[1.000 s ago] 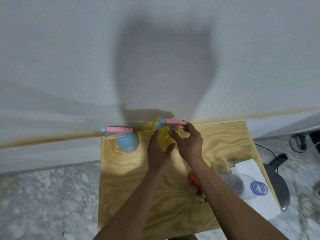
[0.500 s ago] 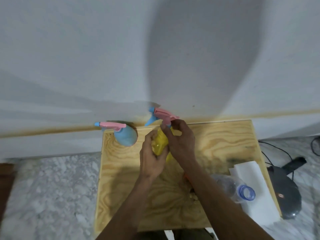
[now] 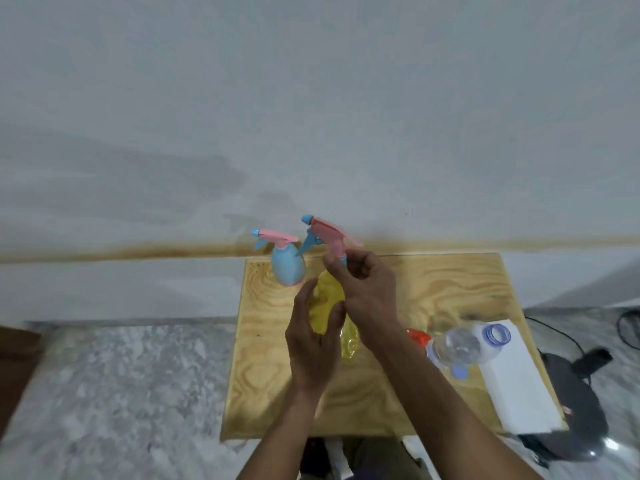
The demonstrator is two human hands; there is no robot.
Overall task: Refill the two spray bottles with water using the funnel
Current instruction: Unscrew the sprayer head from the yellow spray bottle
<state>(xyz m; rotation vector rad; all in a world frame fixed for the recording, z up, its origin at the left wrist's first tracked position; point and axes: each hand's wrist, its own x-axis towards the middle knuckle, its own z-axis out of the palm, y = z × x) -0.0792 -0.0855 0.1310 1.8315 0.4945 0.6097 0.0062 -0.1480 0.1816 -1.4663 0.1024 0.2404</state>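
Centrally, two bare hands work over a pale wooden surface (image 3: 433,289) set against a white wall; the left hand (image 3: 313,341) curls its fingers and thumb around the body of a yellow spray bottle (image 3: 327,306), which is tilted, its lower part showing between the two wrists; the right hand (image 3: 367,289) sits just above and to the right of it, pinching the neck of a pink spray head (image 3: 329,235) with a blue nozzle; this head is raised above the yellow bottle's top, its blue tube running down behind the fingers; whether it still touches the bottle cannot be told. Just left of the hands, a blue spray bottle (image 3: 287,268) stands upright near the surface's far left corner, its own pink head on. Right of the right forearm, a clear water bottle (image 3: 464,344) lies on its side, partly over a white sheet (image 3: 519,393); an orange funnel (image 3: 417,336) peeks out beside the bottle, mostly hidden.
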